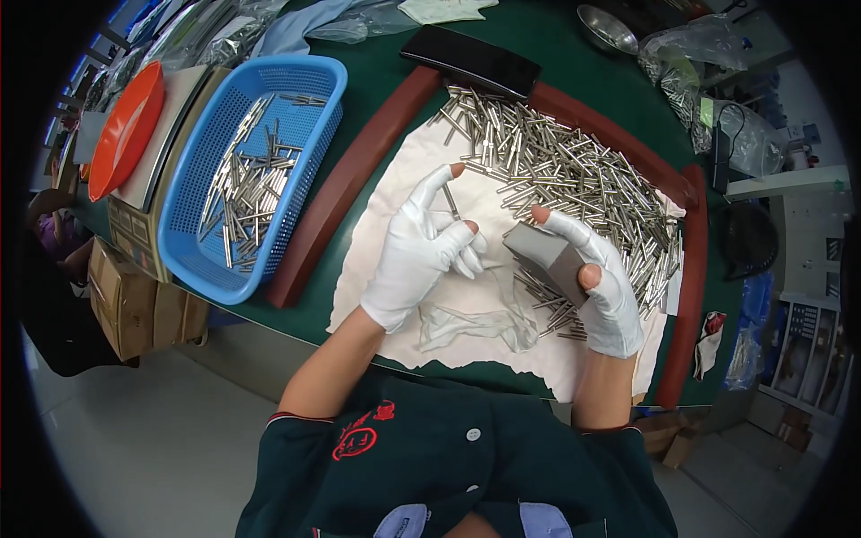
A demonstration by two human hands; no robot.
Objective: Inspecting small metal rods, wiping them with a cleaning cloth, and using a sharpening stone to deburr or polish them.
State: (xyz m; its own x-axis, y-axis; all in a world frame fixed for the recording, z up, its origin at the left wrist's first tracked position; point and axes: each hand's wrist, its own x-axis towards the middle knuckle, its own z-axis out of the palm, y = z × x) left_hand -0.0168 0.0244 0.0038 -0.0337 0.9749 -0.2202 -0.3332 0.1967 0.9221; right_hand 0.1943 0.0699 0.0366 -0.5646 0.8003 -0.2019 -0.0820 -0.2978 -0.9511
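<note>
My left hand [414, 242], in a white glove with bare fingertips, holds a slim metal pin [451, 203] between its fingers. The index finger reaches past the pin's upper end, and the other fingers curl below. My right hand [610, 287], gloved the same way, grips a grey block [549, 255] that looks like a sanding sponge, thumb on its near side and fingers along the far side. Past the hands spreads a big heap of loose metal pins [574, 170] on a pale cloth [386, 215]. A crumpled white cloth [475, 325] lies between my wrists.
Red-brown bars [359, 179] frame the work area on the green table. On the left stands a blue plastic basket [317, 134] holding more pins, beside an orange tray [130, 130]. A black phone [471, 61] rests at the back. A metal bowl [607, 29] and plastic bags [700, 45] lie far right.
</note>
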